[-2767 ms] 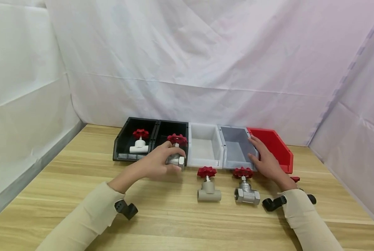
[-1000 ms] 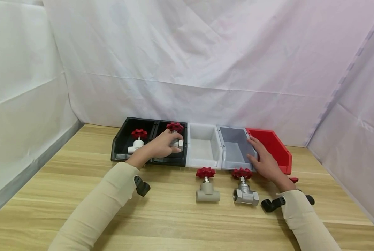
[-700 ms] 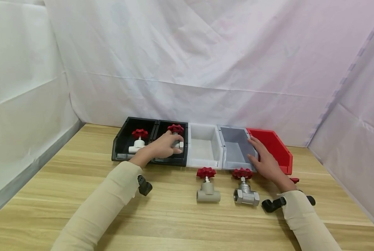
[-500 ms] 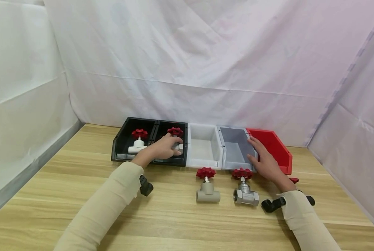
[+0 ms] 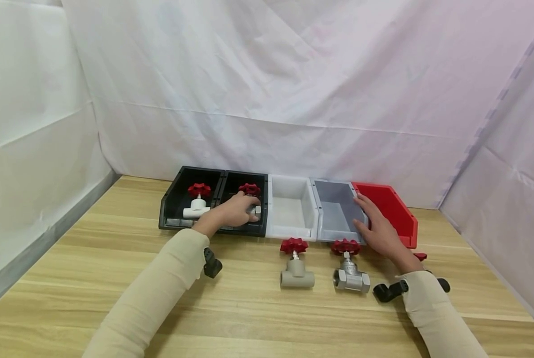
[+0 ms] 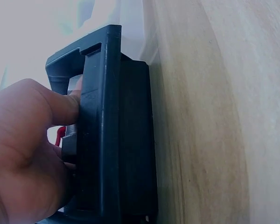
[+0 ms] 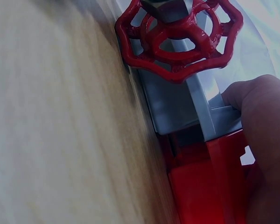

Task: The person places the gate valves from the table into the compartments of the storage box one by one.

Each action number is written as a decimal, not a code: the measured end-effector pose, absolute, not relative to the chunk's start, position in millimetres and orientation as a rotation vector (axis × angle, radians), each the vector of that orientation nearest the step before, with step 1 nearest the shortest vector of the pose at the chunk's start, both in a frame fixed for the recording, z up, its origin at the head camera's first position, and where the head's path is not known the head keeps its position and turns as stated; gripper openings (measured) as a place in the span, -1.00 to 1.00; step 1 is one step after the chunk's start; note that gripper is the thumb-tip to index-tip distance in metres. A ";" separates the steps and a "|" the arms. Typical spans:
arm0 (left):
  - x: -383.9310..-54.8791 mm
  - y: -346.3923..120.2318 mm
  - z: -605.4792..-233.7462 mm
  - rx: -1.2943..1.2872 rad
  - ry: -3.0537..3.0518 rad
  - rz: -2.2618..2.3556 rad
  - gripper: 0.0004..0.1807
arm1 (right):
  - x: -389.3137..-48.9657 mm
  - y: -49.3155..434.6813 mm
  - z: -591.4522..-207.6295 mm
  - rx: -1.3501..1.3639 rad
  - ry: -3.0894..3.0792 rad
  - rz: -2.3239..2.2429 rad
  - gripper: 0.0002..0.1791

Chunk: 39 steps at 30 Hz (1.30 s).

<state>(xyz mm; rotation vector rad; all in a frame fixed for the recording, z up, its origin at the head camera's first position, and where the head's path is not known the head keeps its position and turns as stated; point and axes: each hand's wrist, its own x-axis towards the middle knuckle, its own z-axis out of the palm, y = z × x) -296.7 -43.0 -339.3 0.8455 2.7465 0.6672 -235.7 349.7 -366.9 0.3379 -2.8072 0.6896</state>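
In the head view my left hand (image 5: pixel 235 211) reaches into the second black bin (image 5: pixel 244 178), its fingers and thumb round the steel body of a gate valve (image 5: pixel 250 189) with a red handwheel. The left wrist view shows the thumb (image 6: pixel 65 109) just inside the front lip of that bin, which hides most of the valve. My right hand (image 5: pixel 380 231) rests with relaxed fingers over the right wall of the grey bin (image 5: pixel 338 238), beside the red bin (image 5: pixel 408 238). Its thumb (image 7: pixel 235 95) touches the grey rim in the right wrist view.
A white valve (image 5: pixel 198 206) stands in the first black bin (image 5: pixel 171 201). The white bin (image 5: pixel 292 232) sits mid-row. In front stand a beige valve (image 5: pixel 296 275) and a steel valve (image 5: pixel 351 279). Part of another red handwheel (image 5: pixel 420 256) shows behind the right wrist.
My left hand has carried the steel gate valve from in front of the second black bin over its lip and lowered it inside. The right hand has stayed in place.
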 end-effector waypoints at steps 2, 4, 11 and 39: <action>-297.2 -42.3 -340.7 0.827 2.750 0.651 -0.52 | -236.1 349.8 -367.3 0.341 -2.808 0.690 -0.13; -297.1 -41.5 -341.6 0.814 2.750 0.641 -0.52 | -236.4 350.0 -367.6 0.342 -2.807 0.690 -0.13; -298.8 -39.2 -345.5 0.792 2.747 0.618 -0.53 | -236.4 351.3 -368.2 0.341 -2.805 0.690 -0.13; -297.7 -38.2 -344.3 0.814 2.741 0.578 -0.55 | -237.0 349.6 -366.3 0.340 -2.811 0.681 -0.13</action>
